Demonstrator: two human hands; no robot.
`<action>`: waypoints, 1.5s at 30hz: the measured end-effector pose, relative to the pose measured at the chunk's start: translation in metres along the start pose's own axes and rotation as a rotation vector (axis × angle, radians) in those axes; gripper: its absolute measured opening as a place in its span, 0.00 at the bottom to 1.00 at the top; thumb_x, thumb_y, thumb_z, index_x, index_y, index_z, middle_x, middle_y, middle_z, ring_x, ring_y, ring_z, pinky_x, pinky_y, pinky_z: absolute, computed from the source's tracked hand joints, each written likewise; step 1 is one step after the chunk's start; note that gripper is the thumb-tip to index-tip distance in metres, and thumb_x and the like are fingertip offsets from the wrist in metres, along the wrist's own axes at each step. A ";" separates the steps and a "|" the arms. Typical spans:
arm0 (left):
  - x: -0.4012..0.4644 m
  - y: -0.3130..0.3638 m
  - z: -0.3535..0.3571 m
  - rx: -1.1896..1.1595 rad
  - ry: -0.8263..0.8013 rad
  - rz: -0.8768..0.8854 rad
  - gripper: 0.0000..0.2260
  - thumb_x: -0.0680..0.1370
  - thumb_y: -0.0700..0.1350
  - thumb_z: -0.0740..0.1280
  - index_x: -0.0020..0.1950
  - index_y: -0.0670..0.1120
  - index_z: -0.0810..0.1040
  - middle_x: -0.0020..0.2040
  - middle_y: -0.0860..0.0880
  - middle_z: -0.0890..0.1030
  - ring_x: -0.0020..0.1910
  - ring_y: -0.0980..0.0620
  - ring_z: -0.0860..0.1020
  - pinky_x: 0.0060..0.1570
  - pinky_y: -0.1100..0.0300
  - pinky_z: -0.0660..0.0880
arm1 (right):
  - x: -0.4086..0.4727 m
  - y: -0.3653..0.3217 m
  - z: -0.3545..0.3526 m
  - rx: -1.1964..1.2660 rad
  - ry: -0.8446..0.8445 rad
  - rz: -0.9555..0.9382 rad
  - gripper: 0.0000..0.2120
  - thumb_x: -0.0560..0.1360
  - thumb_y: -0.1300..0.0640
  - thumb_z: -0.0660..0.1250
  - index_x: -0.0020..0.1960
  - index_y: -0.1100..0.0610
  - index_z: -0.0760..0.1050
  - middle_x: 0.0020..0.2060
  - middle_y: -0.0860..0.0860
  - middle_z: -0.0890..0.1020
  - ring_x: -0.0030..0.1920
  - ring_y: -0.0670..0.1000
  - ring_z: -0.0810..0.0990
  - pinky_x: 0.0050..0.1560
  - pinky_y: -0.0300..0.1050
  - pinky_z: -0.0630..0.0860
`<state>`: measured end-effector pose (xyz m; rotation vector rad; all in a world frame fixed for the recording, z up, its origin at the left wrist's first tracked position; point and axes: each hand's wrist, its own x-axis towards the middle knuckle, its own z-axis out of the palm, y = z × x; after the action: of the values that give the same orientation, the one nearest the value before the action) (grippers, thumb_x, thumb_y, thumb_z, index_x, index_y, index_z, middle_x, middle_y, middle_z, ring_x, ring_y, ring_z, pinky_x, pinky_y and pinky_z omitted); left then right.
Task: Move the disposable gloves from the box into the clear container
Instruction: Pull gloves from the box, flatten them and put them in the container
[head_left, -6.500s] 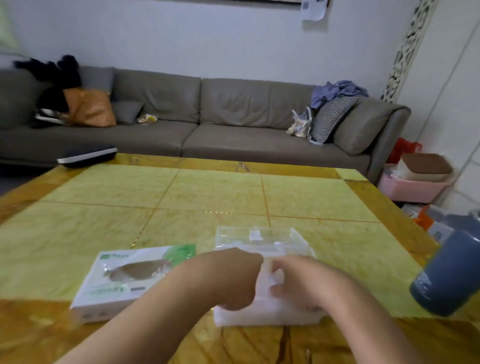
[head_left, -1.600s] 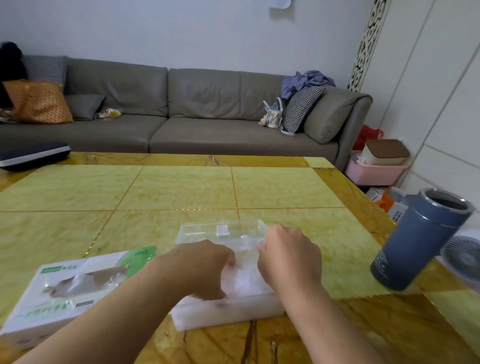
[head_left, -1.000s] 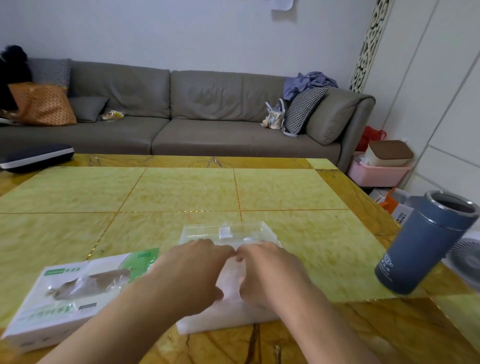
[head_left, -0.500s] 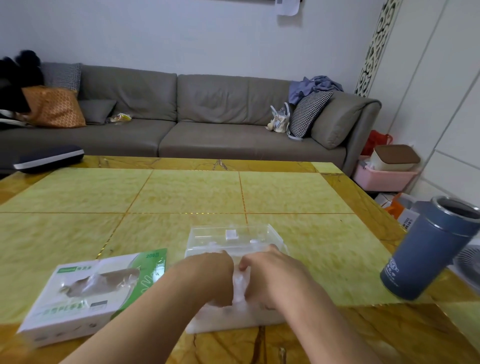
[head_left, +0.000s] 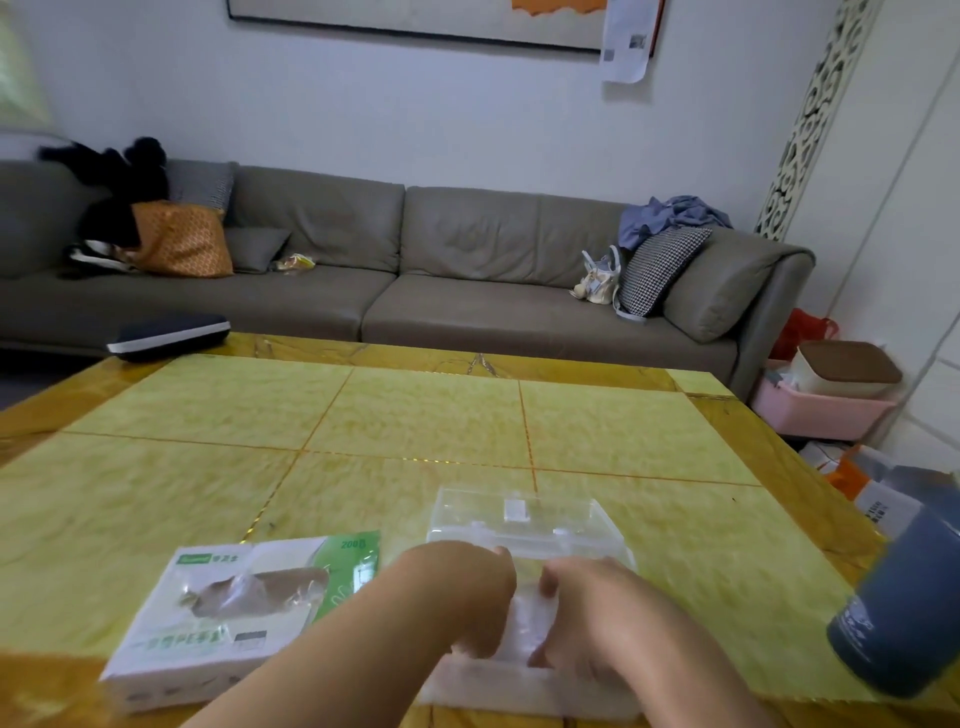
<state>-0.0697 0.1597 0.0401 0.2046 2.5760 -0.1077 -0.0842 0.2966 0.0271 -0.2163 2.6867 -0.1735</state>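
Now both hands, left hand (head_left: 467, 592), right hand (head_left: 592, 618), atop gloves (head_left: 530, 623) in clear container (head_left: 519, 525)

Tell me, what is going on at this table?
A person is moving disposable gloves out of a cardboard glove box into a clear container that stands open on the yellow table. Both hands are down in the container: the left hand and the right hand press on a wad of thin clear gloves between them. The box lies to the left, with some plastic showing at its opening. A blue tumbler stands at the right.
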 end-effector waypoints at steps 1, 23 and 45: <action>0.001 0.002 -0.001 0.018 -0.021 -0.001 0.42 0.79 0.36 0.67 0.83 0.41 0.42 0.66 0.38 0.78 0.63 0.38 0.78 0.53 0.50 0.76 | 0.000 0.000 -0.001 0.004 -0.007 -0.019 0.24 0.73 0.49 0.76 0.68 0.48 0.76 0.63 0.51 0.78 0.59 0.52 0.81 0.58 0.45 0.80; -0.088 -0.115 0.056 -0.418 0.773 -0.269 0.07 0.80 0.51 0.59 0.45 0.52 0.73 0.42 0.55 0.78 0.39 0.53 0.78 0.40 0.52 0.79 | -0.039 -0.055 0.011 -0.023 0.620 -0.278 0.21 0.80 0.57 0.55 0.71 0.45 0.68 0.65 0.41 0.72 0.65 0.47 0.72 0.60 0.40 0.71; -0.099 -0.175 0.074 -0.733 0.910 -0.251 0.08 0.74 0.51 0.75 0.51 0.58 0.80 0.48 0.62 0.79 0.47 0.65 0.77 0.43 0.70 0.72 | -0.043 -0.124 0.072 -0.185 0.389 -0.679 0.26 0.59 0.52 0.71 0.58 0.43 0.82 0.56 0.42 0.82 0.59 0.48 0.81 0.69 0.39 0.62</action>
<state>0.0223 -0.0332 0.0356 -0.4482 3.2751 1.0464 0.0002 0.1768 -0.0002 -1.2669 2.8917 -0.1818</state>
